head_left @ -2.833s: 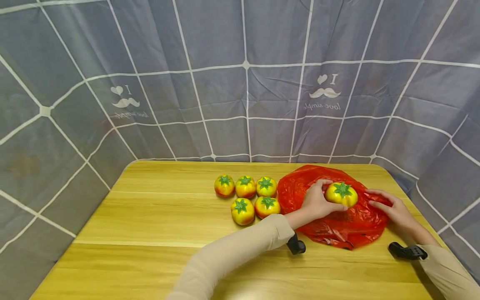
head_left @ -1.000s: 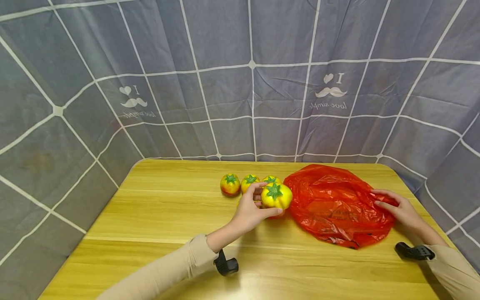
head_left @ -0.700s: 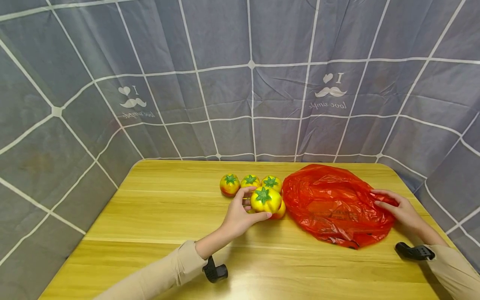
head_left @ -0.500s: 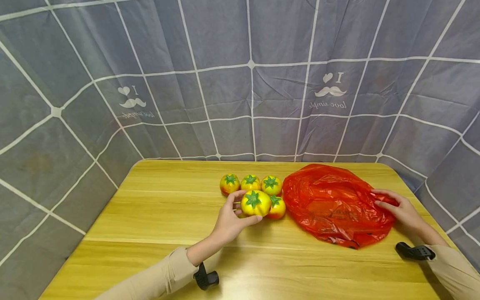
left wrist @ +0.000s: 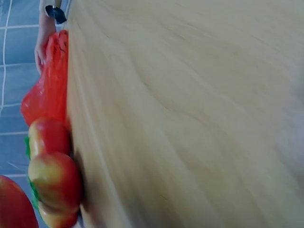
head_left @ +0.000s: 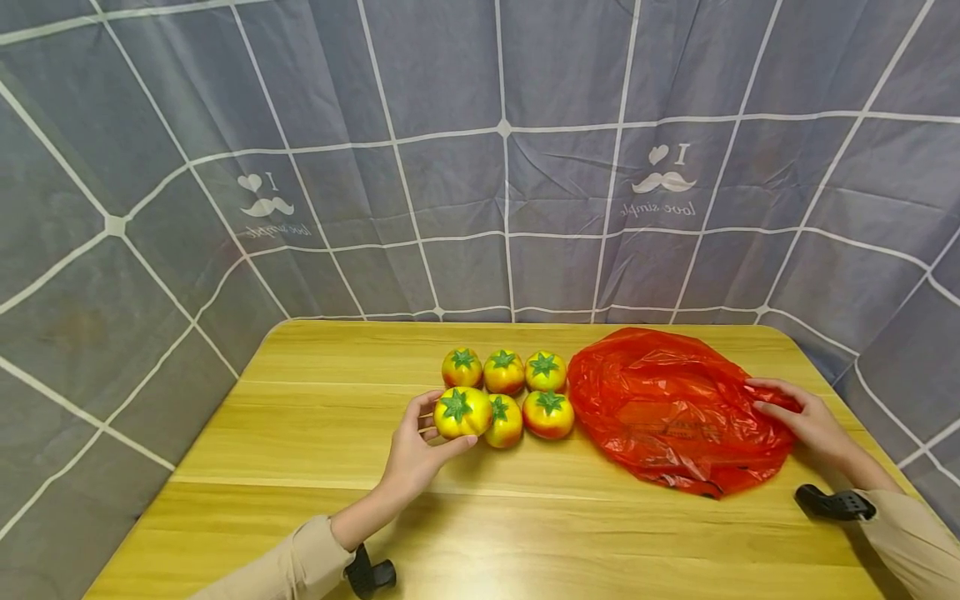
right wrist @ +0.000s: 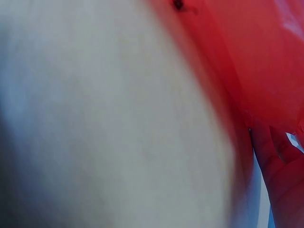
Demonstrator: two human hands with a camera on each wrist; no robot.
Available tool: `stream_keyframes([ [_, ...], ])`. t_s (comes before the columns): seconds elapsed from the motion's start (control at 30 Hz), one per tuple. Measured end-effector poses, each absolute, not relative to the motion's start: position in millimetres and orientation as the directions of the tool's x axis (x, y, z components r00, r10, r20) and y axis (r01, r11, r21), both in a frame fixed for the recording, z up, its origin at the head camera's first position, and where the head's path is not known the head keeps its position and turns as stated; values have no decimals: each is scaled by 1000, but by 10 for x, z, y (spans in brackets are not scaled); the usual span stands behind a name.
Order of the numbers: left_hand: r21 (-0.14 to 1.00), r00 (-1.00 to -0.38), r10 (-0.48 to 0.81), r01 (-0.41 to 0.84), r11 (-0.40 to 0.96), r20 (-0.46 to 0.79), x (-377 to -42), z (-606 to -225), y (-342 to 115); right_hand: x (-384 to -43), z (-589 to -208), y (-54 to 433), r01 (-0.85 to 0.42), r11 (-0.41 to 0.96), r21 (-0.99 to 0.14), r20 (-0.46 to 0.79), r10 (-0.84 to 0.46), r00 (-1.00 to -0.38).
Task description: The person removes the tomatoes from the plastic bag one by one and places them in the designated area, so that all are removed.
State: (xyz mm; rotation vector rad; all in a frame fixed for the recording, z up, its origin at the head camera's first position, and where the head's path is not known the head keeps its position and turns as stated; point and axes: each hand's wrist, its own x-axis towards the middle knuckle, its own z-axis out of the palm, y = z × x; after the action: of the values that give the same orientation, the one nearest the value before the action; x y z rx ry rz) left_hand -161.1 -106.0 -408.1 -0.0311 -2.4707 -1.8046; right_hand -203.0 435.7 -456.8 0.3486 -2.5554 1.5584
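Observation:
My left hand [head_left: 412, 454] grips a yellow and red tomato [head_left: 462, 412] with a green star-shaped calyx, thumb in front and fingers behind. It is at the left end of the front row, partly covering a second tomato [head_left: 506, 423]. To the right sits another tomato [head_left: 548, 414], near the bag. Three more tomatoes [head_left: 503, 371] form the back row. At the right, a red plastic bag [head_left: 675, 417] lies crumpled on the table. My right hand [head_left: 813, 429] holds its right edge between thumb and fingers. In the left wrist view the tomato [left wrist: 14, 206] is cut off by the frame.
The wooden table [head_left: 315, 467] has a rounded far edge. A grey curtain [head_left: 450, 183] with white lines hangs behind it and along both sides. A black band with a camera is on the left wrist [head_left: 367, 571] and another on the right wrist [head_left: 832, 502].
My left hand has carried the tomato from over the red bag leftward, past the other tomatoes, to the left end of the front row. My right hand has stayed at the bag's edge.

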Motion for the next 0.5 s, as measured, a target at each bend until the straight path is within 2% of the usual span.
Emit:
stream_keyframes([
  [0.5, 945, -997, -76, -39, 326, -15, -1651, -4265, -1248, -2025, -4553, 4348, -265, 422, -867, 227, -138, -964],
])
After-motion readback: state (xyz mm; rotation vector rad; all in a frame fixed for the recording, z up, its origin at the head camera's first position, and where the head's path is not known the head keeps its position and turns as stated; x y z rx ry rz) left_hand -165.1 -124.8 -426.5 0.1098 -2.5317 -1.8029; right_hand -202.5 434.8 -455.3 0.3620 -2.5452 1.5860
